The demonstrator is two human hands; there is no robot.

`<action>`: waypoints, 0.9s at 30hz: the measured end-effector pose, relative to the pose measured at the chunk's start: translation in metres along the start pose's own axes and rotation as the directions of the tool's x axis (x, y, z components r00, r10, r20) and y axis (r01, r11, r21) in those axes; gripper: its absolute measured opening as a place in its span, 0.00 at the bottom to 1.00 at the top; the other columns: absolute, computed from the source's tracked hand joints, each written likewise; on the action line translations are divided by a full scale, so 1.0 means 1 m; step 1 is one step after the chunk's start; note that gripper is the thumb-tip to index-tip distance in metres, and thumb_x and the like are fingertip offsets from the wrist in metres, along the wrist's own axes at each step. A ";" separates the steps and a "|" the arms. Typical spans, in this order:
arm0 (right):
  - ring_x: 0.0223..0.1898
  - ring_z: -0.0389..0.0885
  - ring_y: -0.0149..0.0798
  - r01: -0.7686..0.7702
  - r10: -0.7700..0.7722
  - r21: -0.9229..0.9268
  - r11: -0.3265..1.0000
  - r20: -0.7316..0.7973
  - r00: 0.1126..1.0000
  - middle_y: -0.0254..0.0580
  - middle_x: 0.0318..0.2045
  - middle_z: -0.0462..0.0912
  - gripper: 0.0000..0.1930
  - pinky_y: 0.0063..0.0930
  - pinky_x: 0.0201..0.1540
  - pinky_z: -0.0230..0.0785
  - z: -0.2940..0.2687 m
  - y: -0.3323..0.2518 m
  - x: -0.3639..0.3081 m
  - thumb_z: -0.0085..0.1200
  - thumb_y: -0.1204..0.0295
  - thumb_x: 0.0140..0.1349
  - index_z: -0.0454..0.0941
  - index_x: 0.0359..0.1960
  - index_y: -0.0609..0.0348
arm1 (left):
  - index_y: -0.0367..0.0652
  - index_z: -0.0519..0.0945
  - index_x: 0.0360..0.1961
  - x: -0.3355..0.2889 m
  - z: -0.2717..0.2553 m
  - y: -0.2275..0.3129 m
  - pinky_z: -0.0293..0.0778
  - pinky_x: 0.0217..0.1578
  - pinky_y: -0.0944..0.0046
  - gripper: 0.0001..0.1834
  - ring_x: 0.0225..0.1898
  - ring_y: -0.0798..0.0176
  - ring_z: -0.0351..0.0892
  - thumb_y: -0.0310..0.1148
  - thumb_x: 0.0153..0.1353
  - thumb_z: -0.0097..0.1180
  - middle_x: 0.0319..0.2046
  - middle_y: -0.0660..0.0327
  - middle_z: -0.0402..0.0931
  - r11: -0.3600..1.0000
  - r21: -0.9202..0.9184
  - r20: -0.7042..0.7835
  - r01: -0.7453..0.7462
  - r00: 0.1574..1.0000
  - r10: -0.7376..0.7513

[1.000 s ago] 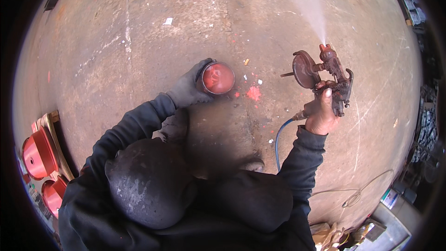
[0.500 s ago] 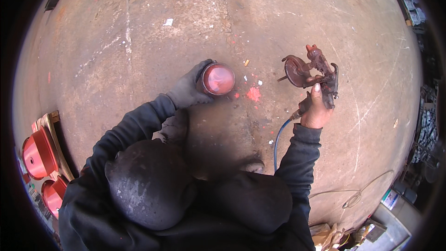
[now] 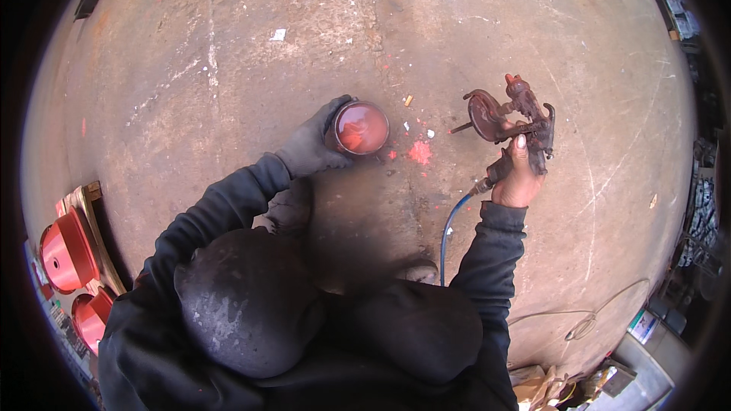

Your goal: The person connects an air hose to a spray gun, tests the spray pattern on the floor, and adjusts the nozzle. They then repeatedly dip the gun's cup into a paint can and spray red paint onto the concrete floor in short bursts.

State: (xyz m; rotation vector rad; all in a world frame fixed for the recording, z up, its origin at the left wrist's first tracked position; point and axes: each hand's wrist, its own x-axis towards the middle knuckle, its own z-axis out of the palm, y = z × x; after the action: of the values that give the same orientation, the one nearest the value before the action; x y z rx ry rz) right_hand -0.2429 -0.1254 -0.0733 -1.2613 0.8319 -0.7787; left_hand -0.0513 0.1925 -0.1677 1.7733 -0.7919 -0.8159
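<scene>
My left hand [image 3: 316, 144], in a dark grey glove, is wrapped round the side of a paint cup [image 3: 362, 128] whose open top shows red-orange liquid with lighter streaks. Bare-skinned, my right hand [image 3: 521, 176] grips the handle of a spray gun [image 3: 525, 118] caked in dark reddish paint. The gun's round cup lid [image 3: 485, 116] faces left with a thin tube sticking out of it, apart from the cup. From the bottom of the handle a blue air hose [image 3: 449, 232] runs down toward my knees.
Red paint spots [image 3: 419, 153] mark the concrete floor [image 3: 266, 76] beyond my knees. Red round metal parts [image 3: 68, 253] rest on a wooden pallet [image 3: 103, 236] at left. A coiled hose [image 3: 582, 326] lies at lower right, near cardboard [image 3: 535, 387] and a grey metal box [image 3: 643, 369].
The paint cup has tipped slightly, so more of the red liquid shows inside it. My right hand and the spray gun have barely moved; the blue hose has swung a little left.
</scene>
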 end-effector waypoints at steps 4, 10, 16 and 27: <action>0.47 0.81 0.31 0.002 -0.002 -0.034 0.999 0.024 1.000 0.41 0.43 0.89 0.17 0.30 0.52 0.73 0.002 0.002 -0.003 0.70 0.70 0.68 0.85 0.54 0.65 | 0.39 0.55 0.82 -0.001 0.001 0.000 0.60 0.79 0.56 0.65 0.79 0.53 0.63 0.30 0.45 0.83 0.78 0.50 0.63 1.000 0.014 -0.003 -0.005 1.000 0.005; 0.43 0.82 0.32 0.095 -0.093 -0.042 0.995 0.041 0.995 0.39 0.40 0.87 0.14 0.29 0.52 0.73 0.002 0.013 -0.003 0.71 0.72 0.67 0.85 0.50 0.65 | 0.39 0.53 0.83 -0.003 0.000 0.000 0.59 0.79 0.56 0.66 0.80 0.52 0.61 0.30 0.46 0.83 0.79 0.50 0.62 0.998 0.060 -0.010 0.032 0.999 -0.032; 0.41 0.81 0.31 0.109 -0.108 -0.022 0.994 0.017 0.994 0.38 0.39 0.87 0.12 0.28 0.48 0.71 0.000 0.012 -0.003 0.71 0.70 0.67 0.85 0.47 0.63 | 0.39 0.52 0.83 -0.003 -0.001 0.001 0.60 0.79 0.55 0.66 0.80 0.52 0.62 0.30 0.46 0.83 0.79 0.49 0.63 0.997 0.062 -0.005 0.042 0.999 -0.042; 0.39 0.77 0.30 0.031 -0.030 -0.143 0.989 0.014 0.999 0.33 0.38 0.82 0.27 0.28 0.45 0.69 -0.004 0.004 -0.018 0.76 0.56 0.60 0.84 0.51 0.67 | 0.36 0.47 0.83 -0.017 -0.010 -0.012 0.59 0.79 0.52 0.69 0.80 0.49 0.60 0.43 0.52 0.84 0.79 0.45 0.60 0.998 0.049 0.037 0.034 0.999 -0.036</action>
State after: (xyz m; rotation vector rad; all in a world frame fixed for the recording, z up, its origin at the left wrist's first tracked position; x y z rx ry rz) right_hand -0.2552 -0.1112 -0.0761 -1.4081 0.8730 -0.7454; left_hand -0.0507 0.2154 -0.1732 1.8235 -0.8136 -0.8620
